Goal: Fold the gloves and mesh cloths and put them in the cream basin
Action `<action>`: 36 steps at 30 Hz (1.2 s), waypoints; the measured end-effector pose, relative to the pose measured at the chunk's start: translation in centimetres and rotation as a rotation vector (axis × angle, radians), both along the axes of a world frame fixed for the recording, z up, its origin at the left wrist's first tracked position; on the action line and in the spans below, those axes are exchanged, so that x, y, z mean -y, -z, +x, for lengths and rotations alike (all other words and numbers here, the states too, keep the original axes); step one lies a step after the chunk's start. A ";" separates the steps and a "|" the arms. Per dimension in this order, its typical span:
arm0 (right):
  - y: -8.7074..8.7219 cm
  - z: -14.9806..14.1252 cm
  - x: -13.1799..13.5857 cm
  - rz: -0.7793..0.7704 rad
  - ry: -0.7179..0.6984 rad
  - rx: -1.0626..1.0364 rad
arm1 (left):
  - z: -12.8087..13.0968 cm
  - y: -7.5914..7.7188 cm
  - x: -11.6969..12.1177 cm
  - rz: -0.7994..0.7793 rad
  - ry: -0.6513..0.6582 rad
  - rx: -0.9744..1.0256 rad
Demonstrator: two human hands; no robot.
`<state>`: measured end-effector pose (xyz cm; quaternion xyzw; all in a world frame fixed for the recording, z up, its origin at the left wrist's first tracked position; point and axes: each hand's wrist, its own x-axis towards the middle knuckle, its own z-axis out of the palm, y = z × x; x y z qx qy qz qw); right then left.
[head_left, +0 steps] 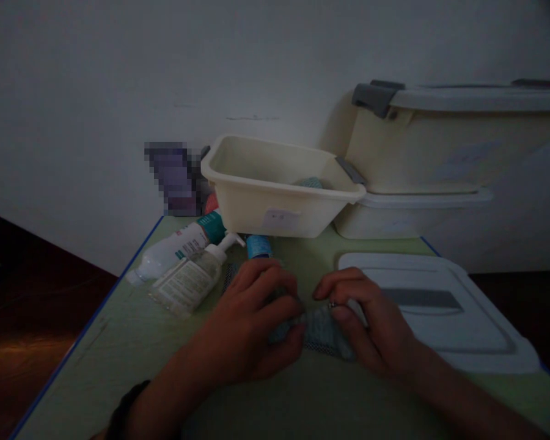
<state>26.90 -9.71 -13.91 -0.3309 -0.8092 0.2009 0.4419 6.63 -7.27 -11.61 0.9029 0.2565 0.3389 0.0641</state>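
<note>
Both of my hands rest on a small blue-grey mesh pouch [323, 333] lying on the pale green table [132, 342]. My left hand [252, 321] has its fingers curled over the pouch's left end. My right hand [364, 321] pinches the pouch's right end, near a small metal zipper pull. Just beyond my left hand lie a clear pump bottle [190, 278], a white bottle with a teal band [178, 247] and a small blue-capped item [259, 246].
A cream plastic tub [279, 211] stands open at the back with something teal inside. Behind it to the right stand stacked lidded storage boxes [444, 153]. A white lid with a grey handle [440, 305] lies flat at the right. The wall is close behind.
</note>
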 end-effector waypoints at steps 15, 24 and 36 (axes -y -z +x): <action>-1.6 1.5 -2.0 -0.039 0.518 -0.379 | -1.1 -0.3 -1.1 -0.108 -0.084 -0.027; -1.4 2.6 -3.4 0.001 0.739 -0.328 | -1.5 -0.4 -1.3 -0.198 -0.239 -0.026; -1.4 4.2 -4.5 -0.049 0.837 -0.315 | -2.4 -1.6 -2.0 -0.617 -0.228 -0.118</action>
